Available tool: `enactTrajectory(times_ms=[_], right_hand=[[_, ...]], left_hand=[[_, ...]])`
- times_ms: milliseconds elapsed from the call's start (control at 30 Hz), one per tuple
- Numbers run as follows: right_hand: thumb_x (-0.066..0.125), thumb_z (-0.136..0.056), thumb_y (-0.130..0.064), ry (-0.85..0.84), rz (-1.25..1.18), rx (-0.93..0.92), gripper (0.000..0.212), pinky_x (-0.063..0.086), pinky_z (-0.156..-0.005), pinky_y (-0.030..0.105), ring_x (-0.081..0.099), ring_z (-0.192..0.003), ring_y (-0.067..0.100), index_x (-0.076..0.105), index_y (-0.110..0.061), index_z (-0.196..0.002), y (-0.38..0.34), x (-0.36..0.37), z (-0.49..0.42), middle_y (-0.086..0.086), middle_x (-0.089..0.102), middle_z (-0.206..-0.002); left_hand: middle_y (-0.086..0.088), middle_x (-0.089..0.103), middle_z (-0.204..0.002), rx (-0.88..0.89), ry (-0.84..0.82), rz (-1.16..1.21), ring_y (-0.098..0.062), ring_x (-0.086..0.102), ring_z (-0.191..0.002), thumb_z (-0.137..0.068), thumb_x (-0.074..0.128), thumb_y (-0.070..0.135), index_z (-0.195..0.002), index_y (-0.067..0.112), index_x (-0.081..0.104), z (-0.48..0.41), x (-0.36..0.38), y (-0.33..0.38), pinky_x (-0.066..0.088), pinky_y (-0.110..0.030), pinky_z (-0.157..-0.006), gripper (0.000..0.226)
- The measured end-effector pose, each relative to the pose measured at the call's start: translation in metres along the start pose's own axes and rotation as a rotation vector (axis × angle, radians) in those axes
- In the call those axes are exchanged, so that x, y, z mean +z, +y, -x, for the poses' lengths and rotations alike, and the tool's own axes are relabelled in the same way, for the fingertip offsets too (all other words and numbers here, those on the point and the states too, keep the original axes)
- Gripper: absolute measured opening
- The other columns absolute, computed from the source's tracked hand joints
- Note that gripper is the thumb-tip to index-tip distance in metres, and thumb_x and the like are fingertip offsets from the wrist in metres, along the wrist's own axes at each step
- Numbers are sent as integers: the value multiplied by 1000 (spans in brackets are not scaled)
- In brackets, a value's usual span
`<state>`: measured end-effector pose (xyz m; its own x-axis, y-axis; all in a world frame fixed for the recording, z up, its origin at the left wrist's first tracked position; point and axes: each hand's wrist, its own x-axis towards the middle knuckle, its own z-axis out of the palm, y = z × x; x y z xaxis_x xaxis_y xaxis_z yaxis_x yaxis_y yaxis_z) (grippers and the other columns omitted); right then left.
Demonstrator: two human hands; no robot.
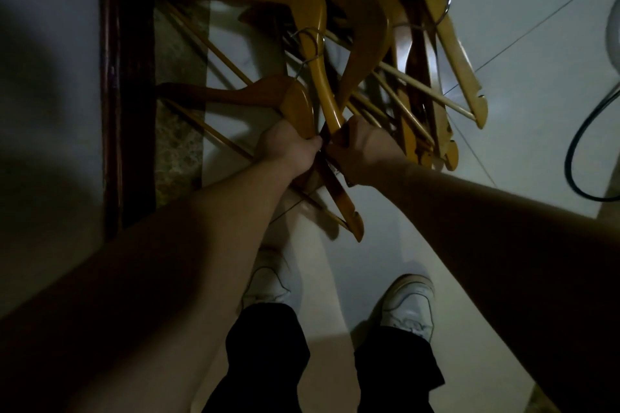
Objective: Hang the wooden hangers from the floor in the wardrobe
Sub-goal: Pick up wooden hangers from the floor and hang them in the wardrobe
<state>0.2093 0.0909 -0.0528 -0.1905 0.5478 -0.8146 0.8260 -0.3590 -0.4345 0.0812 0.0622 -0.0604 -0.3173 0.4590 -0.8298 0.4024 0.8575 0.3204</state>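
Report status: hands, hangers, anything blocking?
Left hand and right hand both gripping hangers at near end of floor pile. Hangers tangled, hooks interlocked. Black cable on floor, right side.

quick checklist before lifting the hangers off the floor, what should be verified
1. Left hand closed on hanger ends: ok.
2. Right hand closed on the same bundle: ok.
3. Pile of wooden hangers untangled: not ok, arms, bars and metal hooks cross each other.
4. How many hangers are actually gripped: cannot tell.
5. Black cable clear of the pile: ok, it lies apart on the right.
6. Shoes clear of the hangers: ok.
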Motion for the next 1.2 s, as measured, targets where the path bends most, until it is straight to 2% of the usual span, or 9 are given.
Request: enactTrajectory(times_ms=[133, 267, 433, 600, 833, 933, 1033, 1133, 1200], right_hand=[[63, -94, -34, 4, 21, -3, 34, 61, -65, 35, 69, -77, 21, 50, -13, -117, -11, -8, 20, 8, 66, -97], [63, -94, -33, 5, 32, 32, 27, 51, -54, 24, 63, -71, 14, 44, -20, -109, -25, -21, 47, 0, 58, -86], [70, -88, -25, -12, -2, 86, 34, 61, -74, 38, 67, -81, 19, 47, -19, -113, -40, -34, 94, 0, 59, -89], [71, -87, -18, 13, -55, 66, 31, 47, -54, 21, 59, -73, 11, 45, -24, -103, -55, -57, 147, -2, 56, -89], [70, -89, -21, 72, 94, 24, 41, 51, -61, 25, 58, -75, 14, 48, -14, -123, -107, -119, 222, -1, 55, -89], [71, -88, -23, 103, 129, 25, 49, 57, -62, 31, 65, -79, 21, 45, -18, -128, -129, -148, 257, 4, 62, -95], [68, -89, -11, 97, 15, -12, 55, 62, -66, 42, 71, -82, 32, 40, -19, -135, -148, -174, 293, 14, 66, -101], [64, -93, -21, 157, 106, -53, 36, 57, -64, 34, 68, -81, 27, 43, -18, -123, -170, -204, 335, 10, 64, -96], [60, -96, -23, 203, 92, -69, 20, 54, -69, 36, 61, -79, 22, 45, -19, -108, -182, -224, 367, 7, 60, -90]], left_hand=[[0, 66, -95, -30, 23, 74, -21, 66, -90, -93, 66, 31, -93, 22, 58, 18, -13, 4, 59, -39, -78, 12], [-4, 68, -98, -40, 5, 150, -25, 71, -86, -93, 66, 29, -88, 24, 57, 46, -35, 12, 62, -44, -77, 12], [-1, 67, -85, 20, 24, 47, -18, 71, -76, -94, 63, 32, -84, 22, 58, 90, -63, 29, 62, -37, -74, 16], [0, 68, -81, 36, 68, 33, -17, 72, -71, -95, 61, 35, -78, 25, 56, 138, -93, 50, 63, -39, -76, 20], [1, 70, -78, 117, 130, 16, -12, 72, -66, -94, 61, 38, -78, 26, 55, 218, -158, 115, 62, -31, -71, 22], [0, 69, -80, 164, 126, 38, -11, 71, -66, -95, 60, 36, -82, 23, 57, 258, -186, 149, 59, -24, -63, 19], [0, 68, -82, 238, 147, 58, -14, 71, -71, -96, 60, 34, -83, 23, 57, 303, -212, 181, 62, -31, -71, 17], [-1, 66, -81, 278, 168, 38, -16, 72, -71, -96, 60, 34, -78, 24, 51, 350, -236, 209, 63, -34, -74, 23], [-1, 64, -78, 291, 175, 42, -17, 73, -70, -96, 60, 33, -75, 24, 46, 383, -252, 227, 63, -35, -73, 27]])
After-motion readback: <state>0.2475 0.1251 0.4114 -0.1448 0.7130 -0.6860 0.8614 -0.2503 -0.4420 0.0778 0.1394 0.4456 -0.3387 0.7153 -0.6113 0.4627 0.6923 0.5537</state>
